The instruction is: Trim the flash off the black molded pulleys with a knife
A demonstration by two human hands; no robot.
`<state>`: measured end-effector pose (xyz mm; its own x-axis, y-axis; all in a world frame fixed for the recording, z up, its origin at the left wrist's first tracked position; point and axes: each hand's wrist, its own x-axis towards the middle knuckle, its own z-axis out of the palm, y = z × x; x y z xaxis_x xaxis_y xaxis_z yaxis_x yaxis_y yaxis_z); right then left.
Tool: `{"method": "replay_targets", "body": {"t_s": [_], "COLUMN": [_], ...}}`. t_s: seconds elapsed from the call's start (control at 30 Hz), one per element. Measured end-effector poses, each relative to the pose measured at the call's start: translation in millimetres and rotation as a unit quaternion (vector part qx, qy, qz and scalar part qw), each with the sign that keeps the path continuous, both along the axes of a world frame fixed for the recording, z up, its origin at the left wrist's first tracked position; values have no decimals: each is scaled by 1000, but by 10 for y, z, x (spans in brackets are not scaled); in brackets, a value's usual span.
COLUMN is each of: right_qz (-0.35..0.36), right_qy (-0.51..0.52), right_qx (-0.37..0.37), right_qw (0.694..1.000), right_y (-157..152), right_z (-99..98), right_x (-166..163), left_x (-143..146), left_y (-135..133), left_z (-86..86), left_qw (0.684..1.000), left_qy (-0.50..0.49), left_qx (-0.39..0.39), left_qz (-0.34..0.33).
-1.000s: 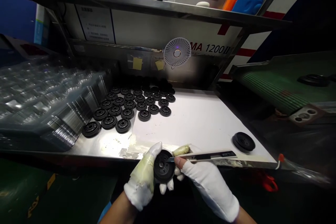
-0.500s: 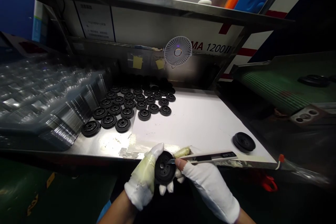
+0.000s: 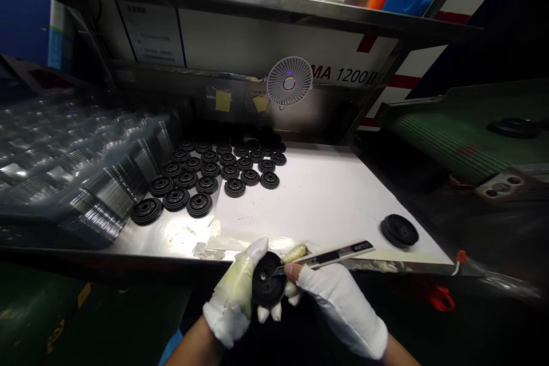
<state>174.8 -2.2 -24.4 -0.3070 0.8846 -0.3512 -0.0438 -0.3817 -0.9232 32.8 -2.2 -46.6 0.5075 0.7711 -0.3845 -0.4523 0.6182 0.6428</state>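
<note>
In the head view, my gloved left hand (image 3: 237, 289) is wrapped round a black plastic wheel (image 3: 266, 289), its face turned up toward me. My right hand (image 3: 341, 303), in a white glove with the thumb bare, grips a utility knife (image 3: 343, 253). The knife's blade tip lies at the wheel's face, near the central hole. Yellowed tape covers part of the left glove. Another black wheel (image 3: 400, 231) rests on the white sheet to the right of my hands.
Several black wheels (image 3: 207, 185) stand in rows at the table's left. Stacked clear plastic trays (image 3: 98, 200) are beside them. A white sheet (image 3: 309, 194) covers the tabletop. A small fan (image 3: 289, 81) hangs below the shelf (image 3: 274, 1). A green conveyor (image 3: 454, 137) is at right.
The knife has tilted, its rear end swinging up and to the left. My right hand has shifted slightly left; the left hand keeps the same wheel.
</note>
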Motion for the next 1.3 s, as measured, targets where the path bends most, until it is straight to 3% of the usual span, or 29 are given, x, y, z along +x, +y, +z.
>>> {"method": "replay_targets", "body": {"t_s": [0.27,0.63,0.93,1.3], "right_qz": [-32,-8,-9,-27], "right_qy": [30,-21,42,1], "right_qx": [16,-1,12,13], "right_qw": [999,1000,999,1000], "right_y": [-40,-14,-45,-24], "right_z": [-96,-51,-18,-36], "right_x": [-8,33,-36,5], "left_x": [12,12,-1,-2], "left_y": [37,8,21,25], "left_z": [36,-31,14,-6], "left_qw": [999,1000,999,998], "left_qy": [-8,-9,8,-2], "left_qx": [-34,-30,-37,-55], "left_qz": [8,-3,14,9]}}
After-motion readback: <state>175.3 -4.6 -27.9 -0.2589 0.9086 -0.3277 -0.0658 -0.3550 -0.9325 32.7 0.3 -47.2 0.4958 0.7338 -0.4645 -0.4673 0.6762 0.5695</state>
